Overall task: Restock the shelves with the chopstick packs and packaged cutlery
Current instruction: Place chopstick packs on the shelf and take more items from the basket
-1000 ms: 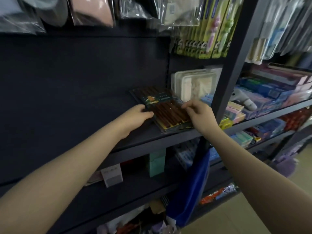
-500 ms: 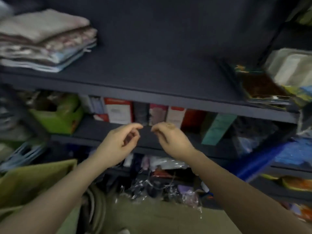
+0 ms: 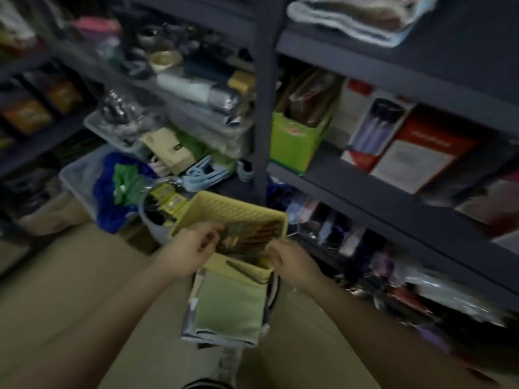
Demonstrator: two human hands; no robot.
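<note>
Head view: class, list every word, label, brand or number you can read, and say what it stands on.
None can be read; the picture is motion-blurred.
Red and white boxes: print on their fronts, too blurred.
Green box: a small red mark, illegible.
Beige carton: a dark mark, too small.
Yellow-green packets behind the yellow basket: printed labels, blurred.
Chopstick pack between the hands: label unreadable.

Yellow basket (image 3: 224, 209): matt plastic with a fine woven-lattice wall. Chopstick packs (image 3: 252, 234) inside it: dark wood-coloured sticks under glossy clear film. Folded green cloth (image 3: 230, 307) below: soft, matt. Shelf (image 3: 379, 197): dark, matt, painted-metal look. Red-and-white boxes (image 3: 415, 153): smooth printed card. Floor (image 3: 70, 276): smooth, dull beige.
</note>
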